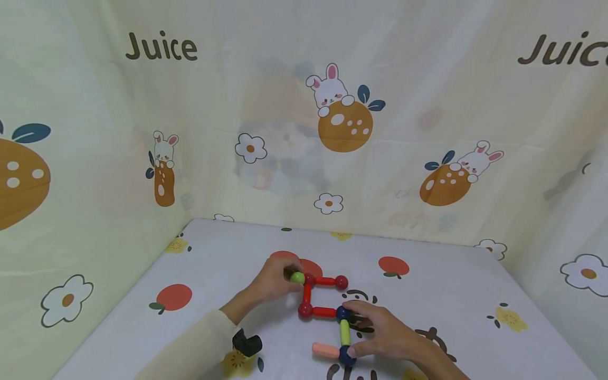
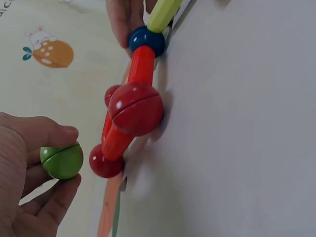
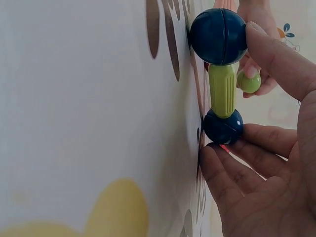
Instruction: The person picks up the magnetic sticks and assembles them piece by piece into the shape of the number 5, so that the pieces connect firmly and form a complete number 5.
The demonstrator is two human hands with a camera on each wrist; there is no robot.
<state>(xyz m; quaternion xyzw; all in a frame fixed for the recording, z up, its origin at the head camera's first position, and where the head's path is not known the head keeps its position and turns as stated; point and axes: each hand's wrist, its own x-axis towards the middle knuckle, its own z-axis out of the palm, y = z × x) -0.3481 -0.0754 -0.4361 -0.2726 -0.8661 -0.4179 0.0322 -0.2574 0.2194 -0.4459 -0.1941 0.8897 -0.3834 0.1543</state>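
My left hand [image 1: 277,277] pinches a light green ball [image 2: 62,161] between thumb and fingers, close beside a red ball [image 1: 309,279] at the far left corner of a magnetic ball-and-stick chain. From there, red sticks [image 1: 325,312] and red balls [image 1: 305,310] zigzag towards me to a blue ball [image 1: 343,314]. A yellow-green stick [image 3: 223,91] joins it to a nearer blue ball [image 3: 218,36], from which a pink stick [image 1: 325,350] points left. My right hand [image 1: 387,332] holds this part, thumb on the near blue ball and fingers at the far one.
The chain lies on a white cloth [image 1: 451,295] printed with fruit and flowers. Pale curtains [image 1: 266,95] with rabbit and orange prints stand behind and at both sides. A black strap piece [image 1: 247,343] sits on the left sleeve.
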